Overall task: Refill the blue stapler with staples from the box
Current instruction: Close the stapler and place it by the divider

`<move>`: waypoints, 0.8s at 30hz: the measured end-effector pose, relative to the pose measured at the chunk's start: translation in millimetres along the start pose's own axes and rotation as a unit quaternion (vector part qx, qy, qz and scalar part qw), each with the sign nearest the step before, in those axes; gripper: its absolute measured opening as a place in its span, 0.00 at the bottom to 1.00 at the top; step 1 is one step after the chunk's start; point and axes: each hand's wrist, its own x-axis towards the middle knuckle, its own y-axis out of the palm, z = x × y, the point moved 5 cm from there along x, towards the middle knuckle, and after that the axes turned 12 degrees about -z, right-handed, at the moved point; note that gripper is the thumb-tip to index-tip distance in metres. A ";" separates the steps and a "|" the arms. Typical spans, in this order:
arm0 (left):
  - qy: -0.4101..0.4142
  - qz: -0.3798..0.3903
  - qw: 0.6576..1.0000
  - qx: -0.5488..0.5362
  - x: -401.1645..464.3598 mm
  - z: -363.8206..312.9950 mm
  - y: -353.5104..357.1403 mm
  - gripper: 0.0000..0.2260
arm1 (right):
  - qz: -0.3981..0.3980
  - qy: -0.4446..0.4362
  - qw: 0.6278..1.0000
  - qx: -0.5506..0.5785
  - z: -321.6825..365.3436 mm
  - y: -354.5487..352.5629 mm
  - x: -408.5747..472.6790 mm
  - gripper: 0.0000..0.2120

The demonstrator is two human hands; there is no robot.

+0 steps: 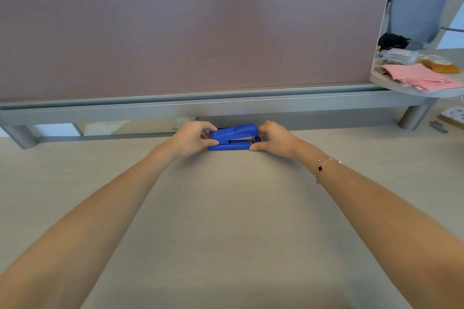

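Observation:
The blue stapler [234, 136] lies flat on the pale desk [226, 208], far from me, close under the grey rail of the partition. Its top is down and its metal nose points right. My left hand [192, 138] grips the stapler's rear end with thumb in front and fingers behind. My right hand [272, 138] holds the nose end, thumb at the base's front corner and fingers over the top. No staple box is in view.
A mauve partition [190, 40] on a grey rail [200, 105] blocks the far side. A person stands behind it. At the right, a side table [391, 83] carries pink paper [419, 76] and small bags. A blue chair [419, 5] stands beyond.

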 end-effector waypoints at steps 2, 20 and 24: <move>0.000 0.002 1.000 -0.002 0.1 0.5 0.3 0.10 | -0.001 0.002 1.000 0.008 -1.6 1.7 0.6 0.14; -0.015 0.001 1.000 -0.010 1.1 -0.1 2.2 0.12 | 0.021 0.013 0.998 0.049 -5.0 7.1 4.2 0.15; -0.015 0.003 1.000 -0.008 0.5 -0.1 2.3 0.12 | 0.020 0.015 0.998 0.049 -7.5 9.2 5.4 0.15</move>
